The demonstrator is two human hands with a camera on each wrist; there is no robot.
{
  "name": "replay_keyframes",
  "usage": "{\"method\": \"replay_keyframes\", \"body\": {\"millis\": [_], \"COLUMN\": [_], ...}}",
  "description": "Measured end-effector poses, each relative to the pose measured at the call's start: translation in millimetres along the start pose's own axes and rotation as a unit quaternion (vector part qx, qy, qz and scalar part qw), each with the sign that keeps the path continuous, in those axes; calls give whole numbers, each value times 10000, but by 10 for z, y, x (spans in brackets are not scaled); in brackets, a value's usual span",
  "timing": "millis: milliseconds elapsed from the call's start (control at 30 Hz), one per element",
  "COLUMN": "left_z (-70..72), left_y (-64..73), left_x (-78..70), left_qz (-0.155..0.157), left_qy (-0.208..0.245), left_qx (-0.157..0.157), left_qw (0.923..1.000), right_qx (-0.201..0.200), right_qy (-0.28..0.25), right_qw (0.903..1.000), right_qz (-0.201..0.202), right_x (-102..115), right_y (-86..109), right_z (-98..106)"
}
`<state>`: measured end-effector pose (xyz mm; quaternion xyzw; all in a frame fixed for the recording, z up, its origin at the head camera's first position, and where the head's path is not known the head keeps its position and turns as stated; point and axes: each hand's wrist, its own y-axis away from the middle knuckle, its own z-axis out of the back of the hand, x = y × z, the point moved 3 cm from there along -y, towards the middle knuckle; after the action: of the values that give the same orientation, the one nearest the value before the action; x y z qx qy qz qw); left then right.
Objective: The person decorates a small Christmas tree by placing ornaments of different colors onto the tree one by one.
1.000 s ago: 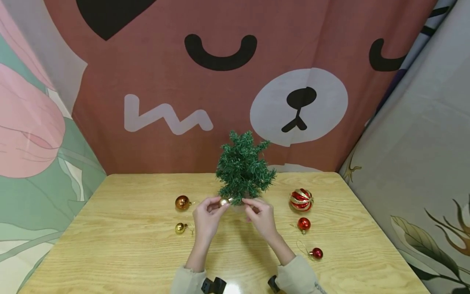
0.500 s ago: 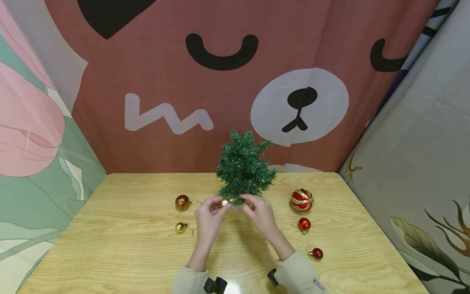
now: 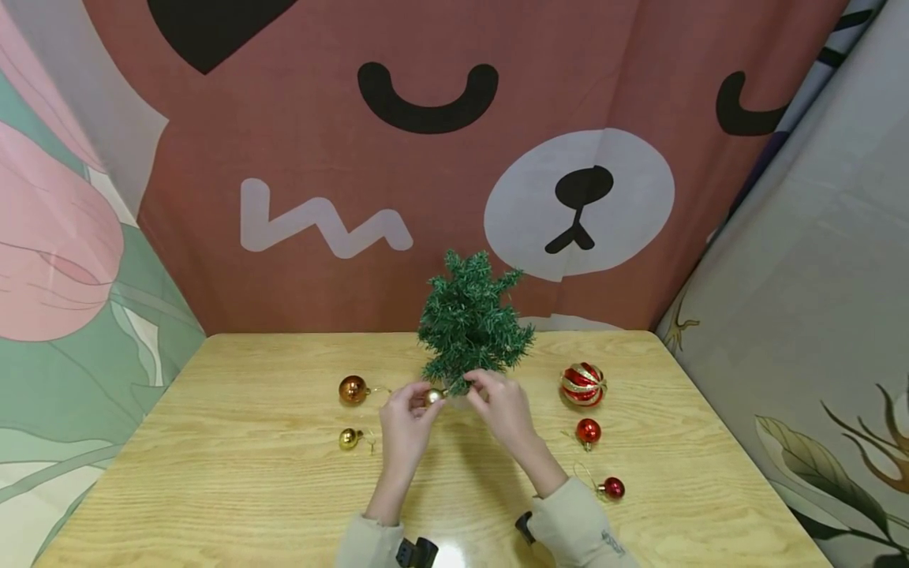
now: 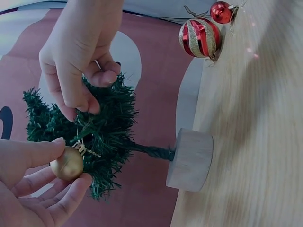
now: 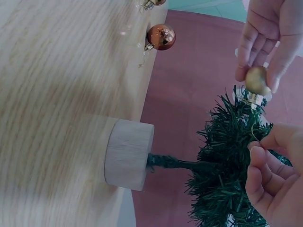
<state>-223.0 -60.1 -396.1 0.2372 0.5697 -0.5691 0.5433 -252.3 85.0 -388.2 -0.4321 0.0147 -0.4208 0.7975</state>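
My left hand (image 3: 405,424) pinches a matte gold Christmas bauble (image 4: 67,165) between thumb and fingers, at the front of a small green artificial Christmas tree (image 3: 469,319). The bauble's gold cap points toward the lower branches. In the right wrist view a thin hanging loop (image 5: 254,132) runs from the cap to the fingertips of my right hand (image 3: 506,410), which pinch it among the needles. The tree stands upright on a round pale wooden base (image 4: 191,160), mostly hidden behind the hands in the head view.
On the wooden table (image 3: 213,473), a copper bauble (image 3: 353,390) and a shiny gold bauble (image 3: 349,439) lie to the left. To the right lie a red-and-gold striped bauble (image 3: 583,385), a red bauble (image 3: 588,431) and a dark red one (image 3: 613,488). A printed curtain (image 3: 319,300) hangs behind.
My left hand has shifted slightly right and down with the gold bauble. The right hand's fingertips have moved a little up and left, against the lower branches.
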Motion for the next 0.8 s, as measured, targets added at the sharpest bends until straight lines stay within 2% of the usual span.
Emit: {"method": "replay_keyframes", "body": {"millis": [433, 600, 800], "left_z": [-9, -50, -130], "left_y": [40, 61, 103], "left_x": [136, 149, 126], "left_qz": [159, 98, -126], "left_qy": [-246, -427, -895], "left_qx": [374, 828, 1336], "left_qw": [9989, 9956, 9869], "right_qx": [-149, -112, -95], "right_qy": [416, 423, 646], "right_qw": [9980, 9980, 9959], "right_qz": [458, 464, 620], "right_x": [15, 13, 19], "right_y": [-2, -6, -11], "right_z": [29, 28, 37]}}
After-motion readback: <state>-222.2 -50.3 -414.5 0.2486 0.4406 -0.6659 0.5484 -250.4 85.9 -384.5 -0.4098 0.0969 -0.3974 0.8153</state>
